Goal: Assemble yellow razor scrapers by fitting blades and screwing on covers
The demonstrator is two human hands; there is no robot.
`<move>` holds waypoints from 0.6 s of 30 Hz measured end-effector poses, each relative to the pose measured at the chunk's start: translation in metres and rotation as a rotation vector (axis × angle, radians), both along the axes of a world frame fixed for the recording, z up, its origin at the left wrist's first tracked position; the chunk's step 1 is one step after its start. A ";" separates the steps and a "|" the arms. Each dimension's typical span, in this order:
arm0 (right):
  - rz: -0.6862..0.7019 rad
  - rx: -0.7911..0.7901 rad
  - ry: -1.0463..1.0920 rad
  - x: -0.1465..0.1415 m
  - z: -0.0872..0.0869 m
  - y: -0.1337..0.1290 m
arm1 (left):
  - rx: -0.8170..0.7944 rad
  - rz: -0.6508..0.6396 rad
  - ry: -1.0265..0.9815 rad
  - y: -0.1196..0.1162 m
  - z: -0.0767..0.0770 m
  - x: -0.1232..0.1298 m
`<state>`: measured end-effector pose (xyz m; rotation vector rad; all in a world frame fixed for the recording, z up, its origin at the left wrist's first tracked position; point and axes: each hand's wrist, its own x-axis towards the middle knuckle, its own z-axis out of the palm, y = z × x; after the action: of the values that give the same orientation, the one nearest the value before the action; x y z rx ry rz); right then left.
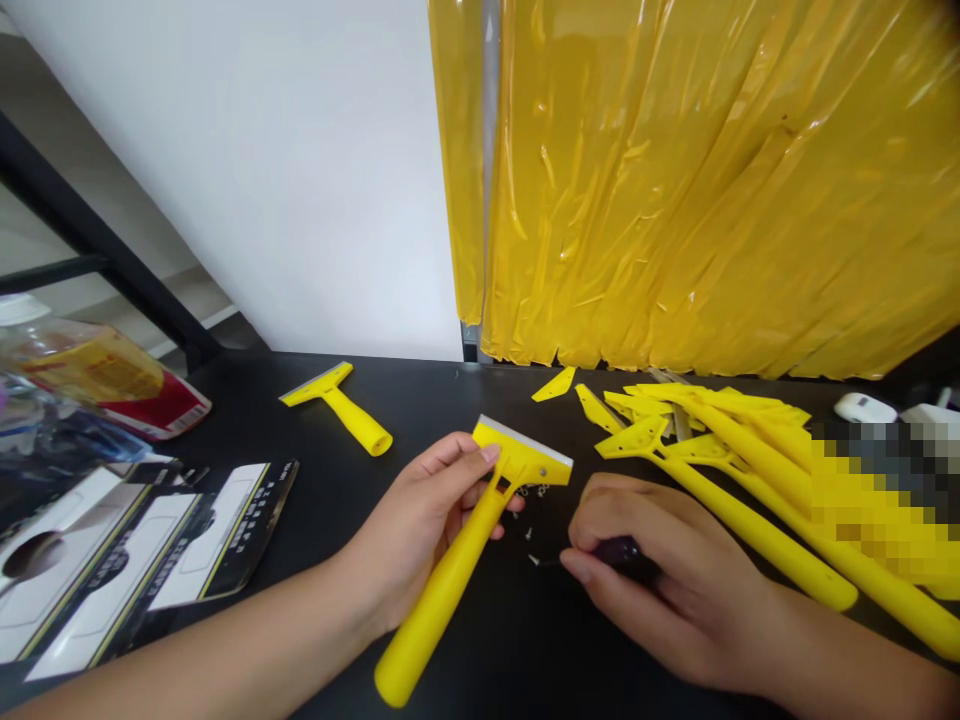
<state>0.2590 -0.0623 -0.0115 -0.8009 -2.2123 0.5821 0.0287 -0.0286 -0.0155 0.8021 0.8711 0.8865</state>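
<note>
A yellow scraper [450,590] with a metal blade along its head is in my left hand [420,510], the thumb pressing on the head and the handle slanting down toward me. One screw shows at the right of that head. My right hand [667,580] is closed around a dark-handled screwdriver [619,550]. Its thin shaft points left, with a small screw [533,560] at or beside the tip; contact is unclear. Several loose screws [529,533] lie on the black table between my hands. Another scraper [349,412] rests farther back on the left.
Several yellow scraper handles [750,520] and flat yellow plates [555,385] are piled at right. Printed cards [217,540] and a labelled bottle [142,380] are at left. Behind the table [465,390] stand a white panel [315,160] and a yellow plastic curtain [675,200].
</note>
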 end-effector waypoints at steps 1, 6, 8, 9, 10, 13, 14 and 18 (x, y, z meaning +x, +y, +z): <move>-0.003 -0.002 -0.001 -0.001 -0.001 0.000 | 0.005 0.000 0.006 0.000 0.000 0.000; -0.005 0.003 0.008 -0.002 -0.002 0.002 | 0.012 0.009 0.020 0.000 -0.001 0.001; -0.008 0.003 0.019 -0.001 -0.001 0.001 | 0.010 0.016 0.029 0.000 -0.002 0.001; -0.011 0.006 0.028 0.000 0.000 0.001 | 0.008 0.021 0.036 0.000 -0.002 0.000; -0.016 0.010 0.041 0.001 0.001 0.000 | 0.006 0.024 0.043 0.000 -0.002 0.001; -0.039 0.026 0.093 0.003 0.007 -0.002 | -0.005 0.020 0.047 0.001 0.000 0.001; -0.047 0.028 0.109 0.004 0.009 -0.003 | -0.011 0.015 0.043 0.000 0.001 0.001; -0.108 -0.005 0.189 0.007 0.011 -0.006 | -0.040 -0.012 0.033 -0.002 0.003 0.003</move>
<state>0.2660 -0.0681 -0.0005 -0.8277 -1.9837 0.5858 0.0318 -0.0304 -0.0121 0.7886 0.9088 0.8449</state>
